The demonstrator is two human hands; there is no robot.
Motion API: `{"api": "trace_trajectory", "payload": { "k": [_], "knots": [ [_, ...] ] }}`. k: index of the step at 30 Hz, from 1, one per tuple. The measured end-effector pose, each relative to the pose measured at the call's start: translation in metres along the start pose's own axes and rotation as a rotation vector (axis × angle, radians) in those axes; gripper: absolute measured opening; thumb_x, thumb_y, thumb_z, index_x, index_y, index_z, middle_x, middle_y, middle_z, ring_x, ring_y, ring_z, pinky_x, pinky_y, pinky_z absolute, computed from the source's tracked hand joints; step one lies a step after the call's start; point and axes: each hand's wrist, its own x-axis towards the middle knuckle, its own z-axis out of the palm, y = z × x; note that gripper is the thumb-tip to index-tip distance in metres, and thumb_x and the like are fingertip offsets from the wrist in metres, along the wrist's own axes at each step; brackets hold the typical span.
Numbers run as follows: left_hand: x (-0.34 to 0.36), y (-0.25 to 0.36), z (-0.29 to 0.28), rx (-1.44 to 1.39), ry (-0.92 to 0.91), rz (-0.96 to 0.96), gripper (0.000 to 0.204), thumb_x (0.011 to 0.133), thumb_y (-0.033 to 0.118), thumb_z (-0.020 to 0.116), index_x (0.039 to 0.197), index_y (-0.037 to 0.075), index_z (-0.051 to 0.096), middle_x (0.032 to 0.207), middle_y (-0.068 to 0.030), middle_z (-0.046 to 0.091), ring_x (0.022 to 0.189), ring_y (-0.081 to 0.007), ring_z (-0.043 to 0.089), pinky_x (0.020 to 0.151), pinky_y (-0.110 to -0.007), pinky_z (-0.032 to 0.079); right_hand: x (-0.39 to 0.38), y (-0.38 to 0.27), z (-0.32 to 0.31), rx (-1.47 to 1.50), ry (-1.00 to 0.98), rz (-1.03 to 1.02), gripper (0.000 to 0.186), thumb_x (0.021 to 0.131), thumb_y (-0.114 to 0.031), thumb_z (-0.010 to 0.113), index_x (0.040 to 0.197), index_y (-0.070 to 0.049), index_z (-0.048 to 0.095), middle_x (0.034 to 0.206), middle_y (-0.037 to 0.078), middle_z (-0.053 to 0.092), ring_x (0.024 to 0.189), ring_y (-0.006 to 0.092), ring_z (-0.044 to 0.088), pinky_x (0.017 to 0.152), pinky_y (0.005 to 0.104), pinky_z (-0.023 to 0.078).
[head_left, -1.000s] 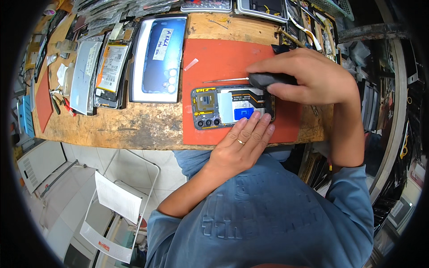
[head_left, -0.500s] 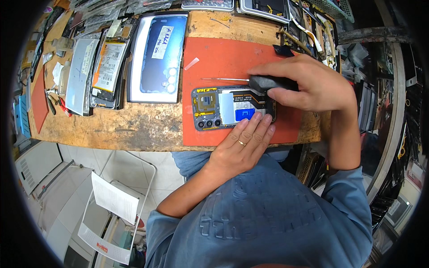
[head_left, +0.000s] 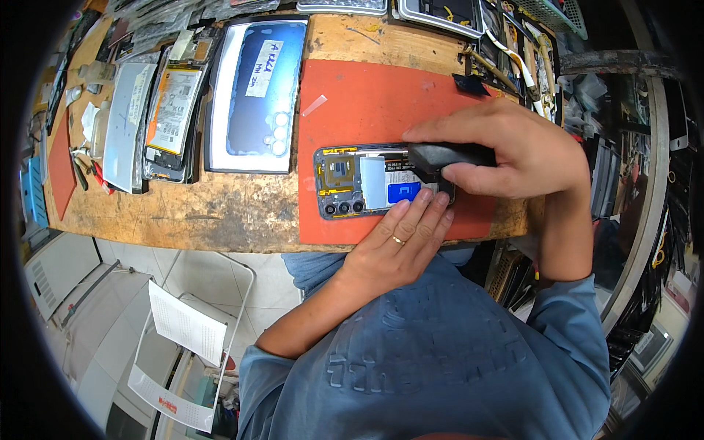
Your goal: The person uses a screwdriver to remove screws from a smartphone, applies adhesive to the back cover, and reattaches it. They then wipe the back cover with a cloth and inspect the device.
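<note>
An opened phone point(head_left: 367, 183) with its back cover off lies on a red mat point(head_left: 367, 103) on the wooden workbench point(head_left: 220, 209). My left hand point(head_left: 400, 242), wearing a ring, presses its fingers on the phone's near edge and steadies it. My right hand point(head_left: 513, 150) grips a black-handled tool point(head_left: 447, 155) held over the phone's right end; the tool's tip is hidden by my fingers.
A blue phone back cover point(head_left: 257, 95) lies left of the mat. Further left are a battery point(head_left: 170, 110), a grey panel point(head_left: 130, 117) and small parts. Screens and cables crowd the bench's far edge point(head_left: 455, 15). A wire chair with a paper sheet point(head_left: 187, 326) stands below the bench.
My right hand with the tool has shifted slightly over the phone's right end. My left hand stays on the phone's near edge.
</note>
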Motion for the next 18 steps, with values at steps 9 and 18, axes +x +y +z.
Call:
{"api": "trace_trajectory", "payload": {
  "k": [9, 18],
  "knots": [
    [-0.001, 0.0, 0.001, 0.002, -0.004, 0.006, 0.041, 0.106, 0.023, 0.057, 0.144, 0.017, 0.071, 0.156, -0.0065, 0.066, 0.149, -0.0243, 0.059, 0.129, -0.041, 0.037, 0.005, 0.0, 0.0, 0.038, -0.104, 0.083, 0.053, 0.092, -0.018, 0.071, 0.14, 0.005, 0.068, 0.125, 0.028, 0.076, 0.116, 0.0439, 0.075, 0.101, 0.0454, 0.059],
    [-0.001, 0.0, 0.001, -0.006, -0.003, 0.009, 0.041, 0.106, 0.023, 0.057, 0.144, 0.017, 0.071, 0.157, -0.0068, 0.065, 0.148, -0.025, 0.059, 0.129, -0.041, 0.038, 0.0, 0.008, 0.008, -0.006, 0.05, -0.022, 0.046, 0.092, -0.018, 0.069, 0.133, 0.002, 0.072, 0.107, 0.025, 0.078, 0.089, 0.0427, 0.077, 0.082, 0.0458, 0.062]
  ]
}}
